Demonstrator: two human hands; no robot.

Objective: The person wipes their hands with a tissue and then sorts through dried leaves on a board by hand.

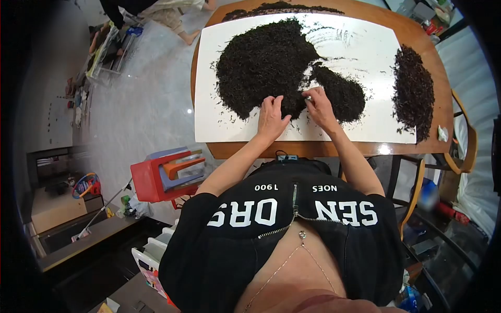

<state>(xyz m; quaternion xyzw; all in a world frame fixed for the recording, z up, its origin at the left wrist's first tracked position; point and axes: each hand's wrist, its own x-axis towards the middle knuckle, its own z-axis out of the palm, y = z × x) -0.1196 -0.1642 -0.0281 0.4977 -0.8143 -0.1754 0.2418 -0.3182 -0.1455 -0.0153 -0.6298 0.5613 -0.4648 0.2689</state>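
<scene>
A large heap of dark, dried, tea-like leaves (261,62) covers the left and middle of a white board (224,133). My left hand (272,119) rests at the heap's near edge, its fingers bent and thumb apart, with nothing visible held. Close by on the right, my right hand (319,108) has thumb and fingertips pinched together. Something small may be between them, but I cannot make it out. A smaller pile of the same leaves (344,94) lies just right of that hand. Loose bits are scattered between the two piles.
Beneath the board is a brown wooden table (438,62). More dark leaves (413,91) form a strip along its right side, and another strip (282,8) runs along the far edge. Red and blue stools (151,180) stand at left; a wooden chair (464,135) is at right. Another person's foot (189,37) shows far left.
</scene>
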